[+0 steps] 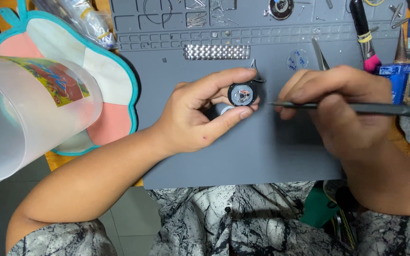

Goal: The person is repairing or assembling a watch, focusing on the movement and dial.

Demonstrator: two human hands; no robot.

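I pinch the small round watch movement [241, 95] between the thumb and forefinger of my left hand [200, 114], closed on its black rim and holding it just above the grey work mat [205, 156] on the counter. My right hand [338, 106] is closed around a thin dark tool [357, 108], whose fine tip points at the movement's right edge and stops just short of it.

The open back shows tiny metal parts, and that is where I judge the trouble lies. If my right hand trembles or pushes too hard, the tip could slide off and scratch or bend something inside. If my left fingers loosen, the movement could twist or drop onto the mat. Any small part that springs loose could roll off among the mat's little compartments [176, 38] along the far edge.

The clear plastic jug [29, 109] hangs close beside my left forearm; a bump of the elbow there could jolt my grip. The tweezers [320, 56] lie near my right knuckles.
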